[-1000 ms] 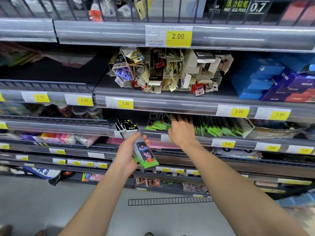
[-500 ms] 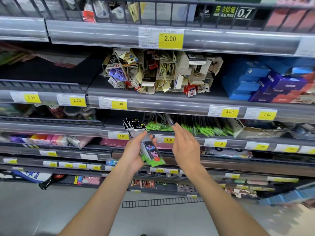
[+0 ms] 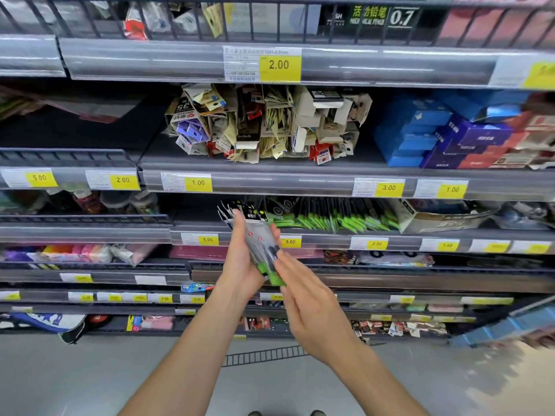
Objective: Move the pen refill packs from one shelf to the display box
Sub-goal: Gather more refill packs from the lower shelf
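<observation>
My left hand (image 3: 240, 265) grips a fanned stack of pen refill packs (image 3: 258, 235), clear sleeves with black tops and green bottoms, held in front of the middle shelf. My right hand (image 3: 309, 307) reaches in from the lower right. Its fingertips pinch one more pack (image 3: 274, 276) against the lower end of the stack; its thumb is hidden. More green-ended refill packs (image 3: 330, 222) lie in a row on the shelf behind. To their right on the same shelf stands an open cardboard display box (image 3: 444, 220).
Shelf rails with yellow price tags (image 3: 289, 241) run across in front of the goods. Above hangs a cluster of small carded packs (image 3: 264, 127), with blue and red boxes (image 3: 450, 136) to its right. Grey floor (image 3: 90, 379) lies below.
My right hand drew a pack out of the shelf row and brought it down to the stack in my left hand. The left hand rose slightly and shifted right.
</observation>
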Demonstrator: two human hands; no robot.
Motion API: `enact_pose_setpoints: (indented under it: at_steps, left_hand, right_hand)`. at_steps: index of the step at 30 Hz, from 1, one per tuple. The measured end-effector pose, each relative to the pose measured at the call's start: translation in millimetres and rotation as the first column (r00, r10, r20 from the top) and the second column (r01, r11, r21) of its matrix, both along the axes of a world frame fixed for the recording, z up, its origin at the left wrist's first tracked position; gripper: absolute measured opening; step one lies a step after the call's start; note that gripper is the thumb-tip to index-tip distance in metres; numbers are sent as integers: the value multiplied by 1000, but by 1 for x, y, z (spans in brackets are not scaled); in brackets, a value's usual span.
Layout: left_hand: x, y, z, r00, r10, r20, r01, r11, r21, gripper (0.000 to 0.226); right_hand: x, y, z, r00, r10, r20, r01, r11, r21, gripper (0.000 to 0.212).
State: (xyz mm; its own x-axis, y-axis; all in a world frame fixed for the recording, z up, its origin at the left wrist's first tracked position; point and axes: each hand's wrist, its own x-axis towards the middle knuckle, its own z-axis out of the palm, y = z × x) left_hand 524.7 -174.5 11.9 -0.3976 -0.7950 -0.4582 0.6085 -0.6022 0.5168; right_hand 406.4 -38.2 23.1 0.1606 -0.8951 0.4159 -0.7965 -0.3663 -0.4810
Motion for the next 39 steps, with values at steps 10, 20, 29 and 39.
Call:
enact_pose_setpoints:
  at_steps: [10,20,29,39]
  left_hand:
    - [-5,17,-10,991,-33,132,42,997,-60,40]
    - [24,4,-5,972,118,203,-115,993,-28,7]
    - [83,11,-13,962,170,213,-169,985,-20,11]
    - [105,-2,-13,975,143,172,-138,990,-39,23]
  right_hand:
    - [-27,-11,5,986,104,134,-125,979,161,66]
    - [-28,-55,-21,982,12,189,23,983,-183,22]
    - [-12,-192,-19,887,-150,-437,339,854,395,90]
    - [-19,-156,-44,847,-240,-474,327,939,109,45]
